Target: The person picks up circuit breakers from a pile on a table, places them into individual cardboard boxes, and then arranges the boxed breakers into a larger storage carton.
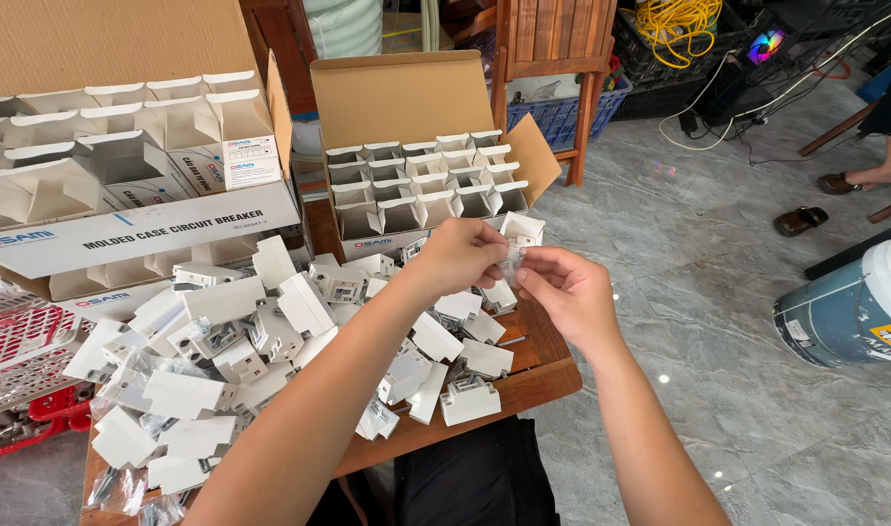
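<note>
Both hands met above the right side of a small wooden table (pixel 523 385). The left hand (pixel 462 255) and the right hand (pixel 565 292) each pinched, with narrow fingers, one end of a small clear plastic packet (pixel 513 263) held between them. Below lay a heap of white box-shaped parts (pixel 270 331) covering most of the tabletop. At the far edge stood an open cardboard carton (pixel 416 166) filled with small white boxes.

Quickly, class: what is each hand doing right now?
Left hand: fingers pinched shut on a small clear plastic bag.
Right hand: fingers pinched shut on the same bag.
</note>
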